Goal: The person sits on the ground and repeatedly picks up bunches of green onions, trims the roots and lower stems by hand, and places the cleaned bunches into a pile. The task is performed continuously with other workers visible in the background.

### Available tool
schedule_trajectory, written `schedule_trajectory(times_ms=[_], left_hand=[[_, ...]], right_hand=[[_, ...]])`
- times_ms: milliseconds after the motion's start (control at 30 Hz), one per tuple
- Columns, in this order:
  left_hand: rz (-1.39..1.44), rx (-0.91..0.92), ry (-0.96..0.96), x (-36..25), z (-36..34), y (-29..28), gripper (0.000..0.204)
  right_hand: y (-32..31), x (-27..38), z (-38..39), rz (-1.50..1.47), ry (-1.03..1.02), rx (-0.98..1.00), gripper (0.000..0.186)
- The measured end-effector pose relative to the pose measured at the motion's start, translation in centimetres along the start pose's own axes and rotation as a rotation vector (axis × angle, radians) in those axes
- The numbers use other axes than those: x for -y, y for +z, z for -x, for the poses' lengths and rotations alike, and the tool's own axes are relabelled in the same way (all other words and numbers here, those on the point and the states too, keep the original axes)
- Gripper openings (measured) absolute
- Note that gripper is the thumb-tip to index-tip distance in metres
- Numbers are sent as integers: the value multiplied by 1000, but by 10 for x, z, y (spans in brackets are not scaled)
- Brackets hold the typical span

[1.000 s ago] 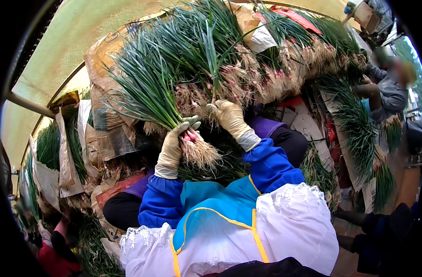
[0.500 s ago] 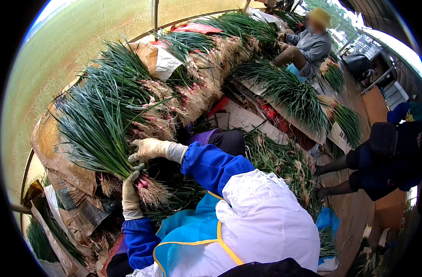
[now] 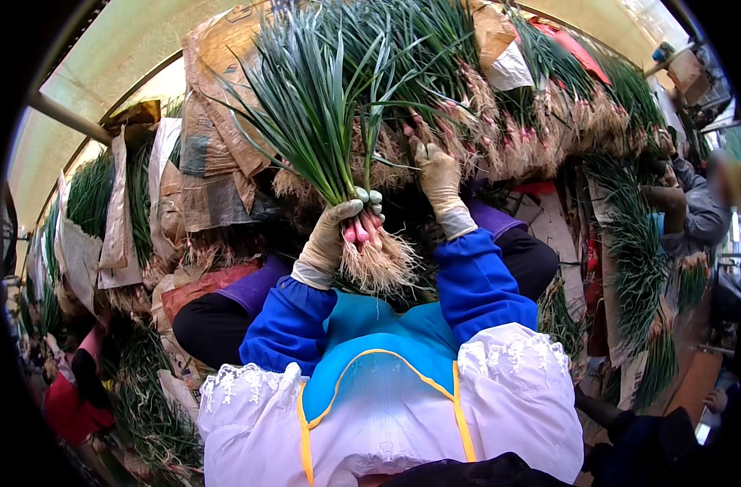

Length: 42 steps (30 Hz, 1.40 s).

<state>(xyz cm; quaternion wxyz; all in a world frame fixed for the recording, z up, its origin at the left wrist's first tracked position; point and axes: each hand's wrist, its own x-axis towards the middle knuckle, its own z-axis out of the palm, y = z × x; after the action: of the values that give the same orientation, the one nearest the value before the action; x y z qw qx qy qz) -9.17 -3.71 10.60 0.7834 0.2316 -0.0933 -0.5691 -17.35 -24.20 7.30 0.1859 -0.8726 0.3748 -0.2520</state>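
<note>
My left hand point(image 3: 331, 235), in a pale work glove with grey-green fingertips, is closed round a bunch of spring onions point(image 3: 314, 122). Its long green leaves fan upward past the glove. Below the fingers hang the pink bulbs point(image 3: 361, 230) and a tuft of pale roots point(image 3: 379, 264). My right hand point(image 3: 439, 183), gloved alike, is at the root side of a long heap of spring onions point(image 3: 443, 49). Its fingers are curled beside some pink bulbs there; what lies between them, if anything, is hidden.
Brown woven sacking point(image 3: 216, 122) lies left of the heap. Wrapped bundles point(image 3: 86, 195) stand farther left, with loose greens point(image 3: 155, 390) on the ground. At the right a seated person point(image 3: 703, 211) is beside more spring onions point(image 3: 630, 252). A metal pole point(image 3: 70, 118) crosses the upper left.
The view has swung left. My right hand has left the held bunch and reached to the heap's root side. The left hand keeps the bunch, now upright before my chest.
</note>
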Motion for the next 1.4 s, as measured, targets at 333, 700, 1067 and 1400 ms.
schedule_trajectory(times_ms=[333, 700, 1067, 1400], left_hand=[[180, -74, -117, 2, 21, -58, 41], [319, -81, -210, 8, 20, -55, 32], [-310, -354, -194, 28, 9, -84, 28], [-233, -385, -93, 40, 18, -46, 29]], right_hand=[[0, 5, 31, -522, 247, 725, 48], [46, 74, 39, -1956, 659, 804, 24], [45, 27, 73, 169, -175, 900, 29], [-34, 78, -3, 150, -580, 430, 17]])
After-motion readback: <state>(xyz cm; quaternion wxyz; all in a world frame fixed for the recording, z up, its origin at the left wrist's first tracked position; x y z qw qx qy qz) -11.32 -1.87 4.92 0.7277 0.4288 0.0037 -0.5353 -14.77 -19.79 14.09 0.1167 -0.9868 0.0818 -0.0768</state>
